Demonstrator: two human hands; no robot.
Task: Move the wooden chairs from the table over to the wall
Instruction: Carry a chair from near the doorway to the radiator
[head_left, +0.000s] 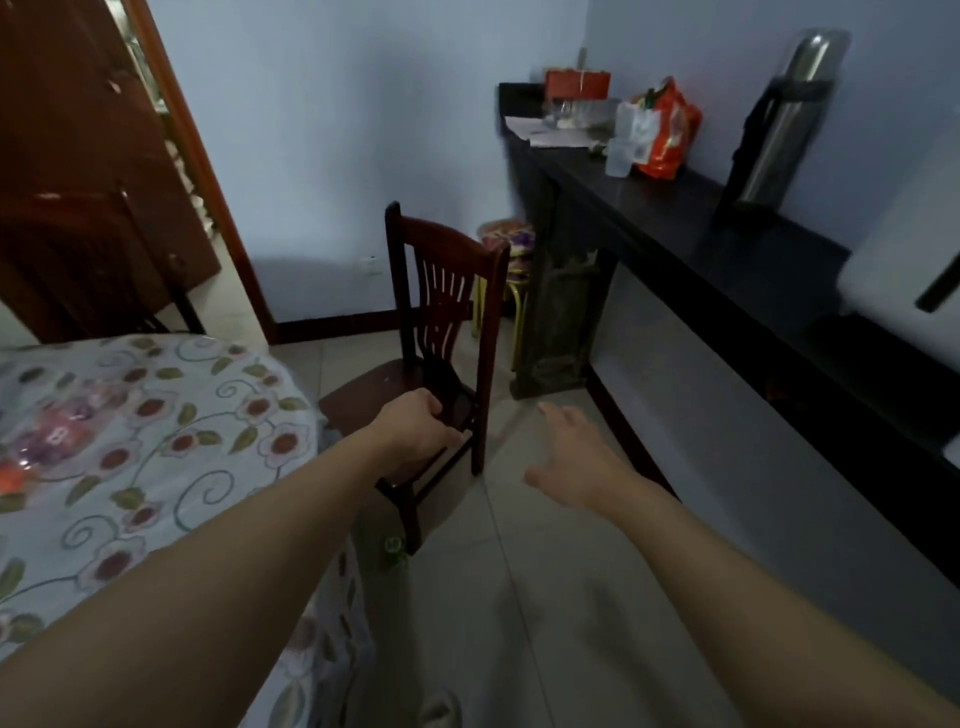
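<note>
The wooden chair (441, 332) stands on the tiled floor (545, 571), its seat tucked against the right edge of the table (156, 441), its slatted back toward the dark counter (727, 249). The left hand (415, 431) grips the seat's near edge, fingers curled round the wood. The right hand (576, 457) hovers just beside the chair's rear leg, fingers spread and relaxed, holding nothing.

The table wears a floral cloth, and something in clear wrap (too blurred to tell what) lies near its left edge. A second wooden chair (93, 260) stands at the table's far side, before a brown door (88, 130). Along the counter, against the wall (337, 130), stand a steel flask (784, 119), an orange bag (670, 130) and a red box (576, 83) at the far corner. A colourful stool (506, 270) sits beneath that far end.
</note>
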